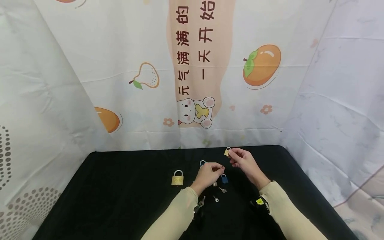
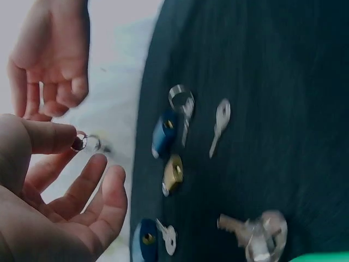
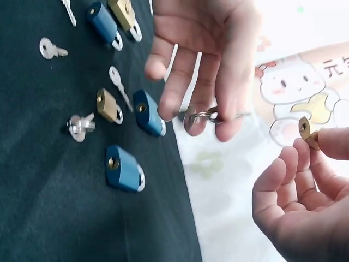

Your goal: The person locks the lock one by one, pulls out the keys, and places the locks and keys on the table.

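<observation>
My right hand (image 1: 245, 164) pinches a small brass padlock (image 1: 227, 152) between thumb and fingertips, above the far side of the table. To its left, my left hand (image 1: 209, 175) pinches a small key ring (image 3: 203, 115); a thin silver piece sticks out past the fingers, probably a key. The ring and the padlock are apart. Beneath the hands lie blue padlocks (image 3: 122, 168), another small brass padlock (image 3: 109, 106) and loose silver keys (image 3: 52, 49). A large brass padlock (image 1: 177, 180) lies left of my left hand.
A black cloth covers the table (image 1: 126, 200). Nearer my left sleeve lies a bunch of keys (image 2: 260, 232). A ring with a key (image 2: 182, 101) lies beside a blue padlock. A printed white curtain (image 1: 144, 110) hangs behind the table, with white sheets at both sides.
</observation>
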Demonstrator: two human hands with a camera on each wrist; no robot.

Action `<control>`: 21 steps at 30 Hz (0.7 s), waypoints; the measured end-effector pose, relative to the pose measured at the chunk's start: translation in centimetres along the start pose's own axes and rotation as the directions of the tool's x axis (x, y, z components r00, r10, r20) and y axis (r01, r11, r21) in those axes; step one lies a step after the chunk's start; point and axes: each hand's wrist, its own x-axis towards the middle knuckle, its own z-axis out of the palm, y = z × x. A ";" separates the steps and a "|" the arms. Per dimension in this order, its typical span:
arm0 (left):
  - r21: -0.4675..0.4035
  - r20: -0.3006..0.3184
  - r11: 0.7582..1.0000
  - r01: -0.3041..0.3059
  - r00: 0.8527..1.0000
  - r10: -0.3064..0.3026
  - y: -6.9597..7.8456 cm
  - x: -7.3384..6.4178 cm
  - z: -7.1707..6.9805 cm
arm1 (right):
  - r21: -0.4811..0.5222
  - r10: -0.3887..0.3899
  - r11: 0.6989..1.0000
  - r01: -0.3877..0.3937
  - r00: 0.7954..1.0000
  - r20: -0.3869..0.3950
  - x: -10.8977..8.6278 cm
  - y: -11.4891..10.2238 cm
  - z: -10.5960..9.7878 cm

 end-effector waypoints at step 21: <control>0.284 -0.031 0.955 0.083 0.996 -0.078 -2.3 4.0 1.0 | -0.117 0.123 0.986 -0.116 0.991 0.053 3.2 3.0 0.6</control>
